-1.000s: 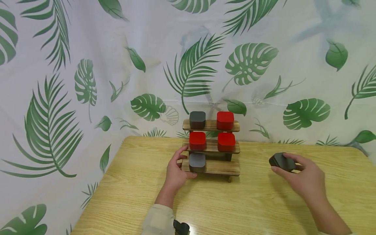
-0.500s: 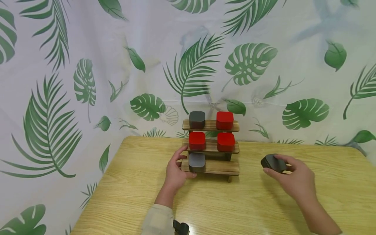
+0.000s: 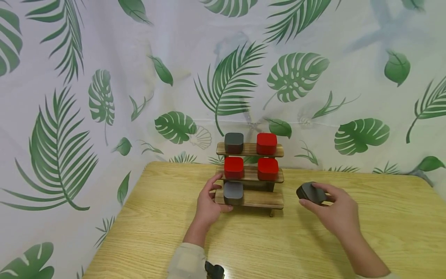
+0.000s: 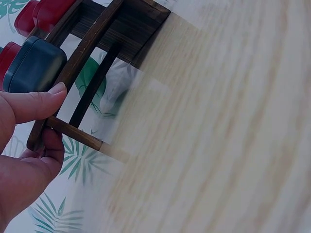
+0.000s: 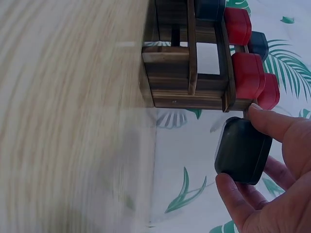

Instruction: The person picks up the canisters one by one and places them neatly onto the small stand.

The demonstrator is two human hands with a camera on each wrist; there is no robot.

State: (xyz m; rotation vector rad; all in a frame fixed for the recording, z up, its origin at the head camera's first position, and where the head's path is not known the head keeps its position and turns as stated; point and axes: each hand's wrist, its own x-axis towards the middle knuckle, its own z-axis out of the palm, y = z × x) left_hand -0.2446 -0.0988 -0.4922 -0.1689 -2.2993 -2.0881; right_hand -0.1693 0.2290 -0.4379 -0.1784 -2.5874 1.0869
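Note:
A small three-tier wooden shelf (image 3: 259, 198) stands on the table. Its top tier carries a grey box (image 3: 234, 142) and a red box (image 3: 266, 143). Two red boxes (image 3: 234, 167) occupy the middle tier, and a grey box (image 3: 233, 192) sits at the left of the bottom tier. My left hand (image 3: 208, 201) grips the shelf's left end (image 4: 43, 131), thumb by that bottom grey box (image 4: 33, 65). My right hand (image 3: 331, 207) holds another grey box (image 3: 310, 192) in the air, just right of the shelf (image 5: 194, 80); fingers and thumb pinch the box (image 5: 243, 150).
The light wooden table (image 3: 278, 248) runs up to a leaf-patterned white curtain (image 3: 104, 97) behind and to the left. A dark wrist-worn device (image 3: 214, 270) shows at the bottom edge.
My right hand has carried the grey box leftward, from the table's right side to just beside the shelf. The left hand has stayed on the shelf's left end.

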